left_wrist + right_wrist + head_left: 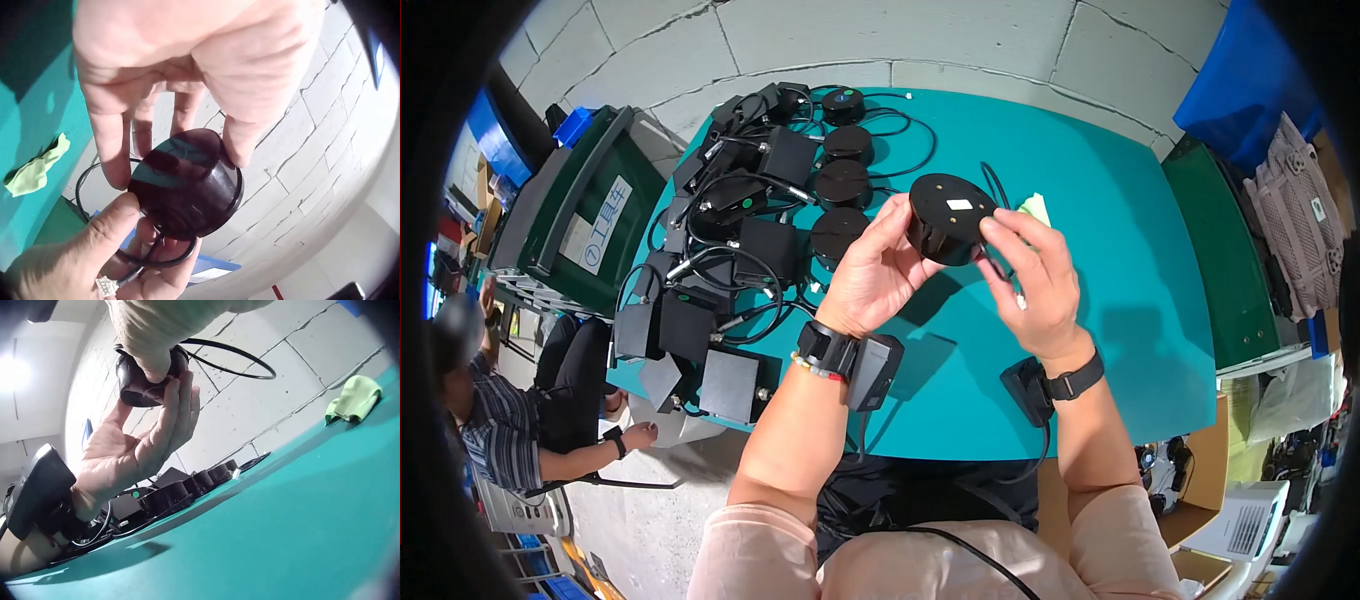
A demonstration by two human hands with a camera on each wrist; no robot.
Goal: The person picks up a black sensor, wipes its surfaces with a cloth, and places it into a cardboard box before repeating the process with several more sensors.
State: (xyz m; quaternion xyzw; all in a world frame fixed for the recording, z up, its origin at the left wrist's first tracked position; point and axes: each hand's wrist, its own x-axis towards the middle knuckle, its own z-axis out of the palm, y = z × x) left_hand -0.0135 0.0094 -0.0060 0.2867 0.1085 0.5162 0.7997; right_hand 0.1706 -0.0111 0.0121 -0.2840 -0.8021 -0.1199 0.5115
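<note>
A round black puck-shaped device [940,190] with a small white label on its upward face is held above the table between both hands. My left hand [870,275] grips it by its side, thumb and fingers spread round the rim. My right hand [1045,285] pinches the opposite edge. In the left wrist view the device's glossy face [181,169] reflects the fingers. Its black cable [80,194] loops by the right hand, and a white connector [107,286] hangs by that palm. The right wrist view shows the device's dark side [131,384] partly covered by fingers.
Several similar round black devices [840,185] stand in a row on the green table [1100,200]. Left of them lie many black boxes [725,385] with tangled cables. A light green cloth [353,400] lies behind the right hand. Another person [510,430] sits at the left.
</note>
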